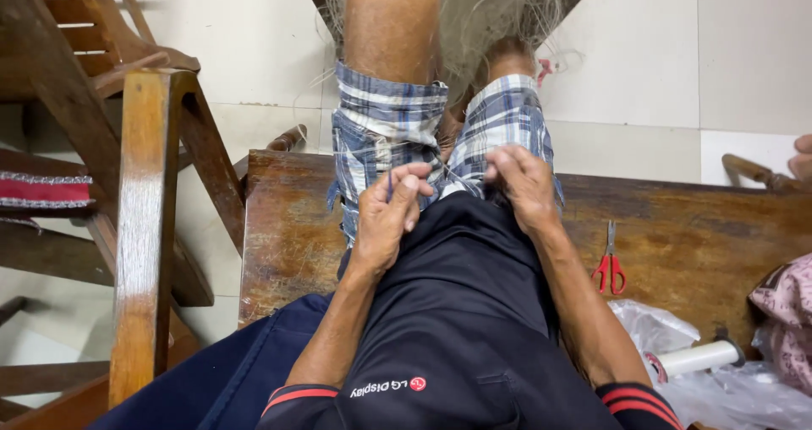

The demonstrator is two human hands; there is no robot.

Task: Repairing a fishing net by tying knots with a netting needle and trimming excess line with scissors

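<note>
I sit on a wooden bench (288, 227) with my legs stretched out in blue plaid shorts (389, 125). A fine pale fishing net (499, 11) is draped over my knees and feet. My left hand (389, 214) is closed, pinching a thin thread of the net near my lap. My right hand (520, 185) is closed as well, fingers pinched on the net's thread just to the right. The two hands are close together, a short taut strand running between them.
Red-handled scissors (609, 265) lie on the bench to my right. A white spool (698, 358) rests on a clear plastic bag (677, 371) at lower right, next to a pink patterned cloth (787, 312). Wooden chairs (144, 210) stand on the left on the tiled floor.
</note>
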